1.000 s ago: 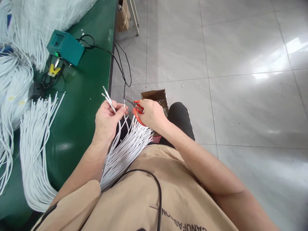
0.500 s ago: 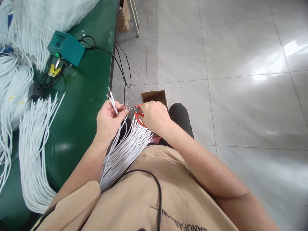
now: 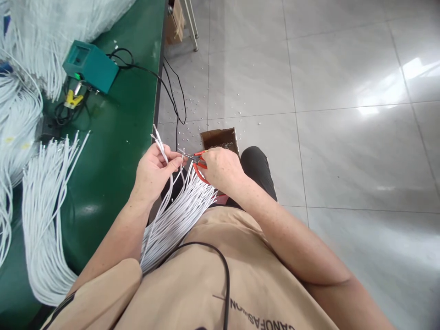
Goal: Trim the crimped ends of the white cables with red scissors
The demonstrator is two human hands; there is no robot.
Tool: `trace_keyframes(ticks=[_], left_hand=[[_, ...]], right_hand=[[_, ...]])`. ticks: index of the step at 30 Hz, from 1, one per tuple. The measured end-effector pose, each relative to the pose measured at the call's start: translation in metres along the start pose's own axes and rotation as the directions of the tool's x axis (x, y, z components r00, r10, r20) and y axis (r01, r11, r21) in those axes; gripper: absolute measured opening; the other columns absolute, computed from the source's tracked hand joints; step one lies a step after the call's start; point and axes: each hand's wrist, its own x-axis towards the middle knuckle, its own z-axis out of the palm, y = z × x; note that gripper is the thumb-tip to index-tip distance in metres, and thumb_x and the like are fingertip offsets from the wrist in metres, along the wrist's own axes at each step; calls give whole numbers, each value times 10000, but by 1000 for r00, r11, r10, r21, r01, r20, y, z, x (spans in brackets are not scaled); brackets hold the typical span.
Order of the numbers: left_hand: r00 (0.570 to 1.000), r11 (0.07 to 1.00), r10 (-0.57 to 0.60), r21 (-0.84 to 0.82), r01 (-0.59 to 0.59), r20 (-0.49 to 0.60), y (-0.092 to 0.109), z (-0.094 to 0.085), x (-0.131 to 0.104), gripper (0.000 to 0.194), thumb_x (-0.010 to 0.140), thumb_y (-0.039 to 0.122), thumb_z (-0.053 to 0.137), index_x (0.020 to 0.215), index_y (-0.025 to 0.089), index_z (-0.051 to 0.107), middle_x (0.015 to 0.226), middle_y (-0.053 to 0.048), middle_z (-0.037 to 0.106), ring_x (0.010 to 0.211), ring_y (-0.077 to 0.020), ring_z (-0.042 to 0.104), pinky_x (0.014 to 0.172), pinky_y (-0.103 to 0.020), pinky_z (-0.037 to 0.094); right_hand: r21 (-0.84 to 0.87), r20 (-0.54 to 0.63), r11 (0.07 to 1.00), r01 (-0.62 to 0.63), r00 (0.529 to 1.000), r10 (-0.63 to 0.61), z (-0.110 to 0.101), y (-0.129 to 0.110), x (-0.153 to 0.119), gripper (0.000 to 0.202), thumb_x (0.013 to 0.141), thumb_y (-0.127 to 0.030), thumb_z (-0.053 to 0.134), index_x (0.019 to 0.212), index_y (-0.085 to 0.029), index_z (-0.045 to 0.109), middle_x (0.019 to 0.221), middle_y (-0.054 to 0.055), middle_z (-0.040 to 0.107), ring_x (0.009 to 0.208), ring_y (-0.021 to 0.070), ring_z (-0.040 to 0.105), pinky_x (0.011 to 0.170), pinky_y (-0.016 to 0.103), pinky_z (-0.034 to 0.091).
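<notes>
My left hand [image 3: 153, 172] is closed on a few white cables [image 3: 160, 145], whose stripped-looking ends stick up past the fingers. Thumb and forefinger pinch one cable end near the tool's tip. In my right hand [image 3: 223, 168] is a pair of red-handled pliers [image 3: 198, 158], with slim metal jaws pointing left to the left fingertips. Whether the jaws are closed on the cable is too small to tell. Below both hands a thick bundle of white cables [image 3: 182, 215] lies across my lap, its loose ends fanned toward the right.
On the green table [image 3: 103, 183] at left stand a teal box-shaped device [image 3: 91, 66] with a yellow clip [image 3: 73, 99] and more cable bundles [image 3: 51, 220]. A cardboard box [image 3: 220, 137] sits on the floor beyond my hands, with small white scraps scattered around. A black cord [image 3: 170, 94] hangs off the table edge.
The pliers and my right hand have shifted very slightly downward, near the same cable end. The view has moved a little; both grips look unchanged.
</notes>
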Motion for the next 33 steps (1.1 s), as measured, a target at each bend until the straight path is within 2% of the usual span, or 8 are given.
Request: trace_keyframes(ticks=[3, 11, 18, 21, 23, 26, 28, 33], left_hand=[[1000, 1000, -9, 5, 9, 22, -3, -1, 2, 339, 624, 146, 764, 780, 215, 472, 719, 33, 650, 664, -137, 651, 614, -249, 489], [997, 990, 63, 132, -56, -48, -7, -1, 2, 335, 576, 150, 801, 764, 202, 529, 695, 35, 639, 651, -119, 607, 682, -263, 493], [999, 999, 25, 24, -26, 28, -4, 2, 1, 266, 632, 142, 762, 730, 188, 519, 701, 43, 615, 608, -105, 624, 667, -261, 511], [1000, 1000, 22, -16, -22, 19, -5, 2, 1, 282, 646, 135, 756, 742, 196, 498, 715, 33, 633, 636, -117, 637, 679, -269, 516], [999, 999, 21, -37, -20, 32, -4, 3, 0, 271, 665, 142, 746, 747, 198, 494, 719, 25, 639, 640, -118, 635, 683, -272, 515], [998, 999, 0, -54, 3, 69, -2, 5, -2, 270, 669, 163, 753, 740, 196, 495, 711, 24, 628, 610, -107, 616, 664, -263, 507], [996, 998, -24, -58, 29, 83, 0, 7, -3, 290, 660, 183, 768, 737, 197, 488, 709, 23, 621, 598, -106, 607, 650, -263, 503], [996, 998, -46, -48, 50, 75, -2, 8, -3, 370, 604, 208, 820, 767, 205, 489, 678, 43, 583, 635, -112, 595, 694, -274, 503]], right_hand=[[-36, -6, 999, 12, 1000, -13, 0, 1, -1, 231, 883, -308, 549, 779, -146, 676, 860, 133, 695, 770, 220, 634, 615, 306, 392], [-100, -25, 995, 8, 1000, -11, 10, 3, 0, 109, 790, -107, 556, 753, -143, 653, 830, 135, 694, 756, 220, 630, 621, 306, 405], [-12, -39, 1000, 18, 999, -18, 12, 7, -2, 174, 841, -170, 518, 720, -146, 640, 858, 117, 689, 798, 216, 611, 626, 309, 379], [178, -85, 984, 14, 996, 1, 14, 14, 1, 198, 825, -271, 553, 686, -151, 626, 768, 78, 651, 699, 172, 562, 590, 292, 349], [438, -93, 899, 4, 995, 41, 15, 17, 4, 228, 817, -342, 558, 709, -155, 634, 708, 36, 619, 635, 133, 515, 572, 270, 350], [800, -64, 599, 26, 997, 43, 16, 17, 9, 232, 789, -351, 568, 858, -158, 676, 714, -1, 618, 631, 101, 507, 597, 240, 394], [893, -74, 447, 57, 997, 21, 18, 16, 12, 239, 760, -309, 575, 904, -155, 687, 738, -5, 626, 658, 96, 522, 624, 233, 418], [915, -70, 402, 42, 996, 55, 26, 9, 13, 223, 715, -261, 569, 864, -154, 696, 723, -7, 619, 626, 91, 503, 600, 232, 417]])
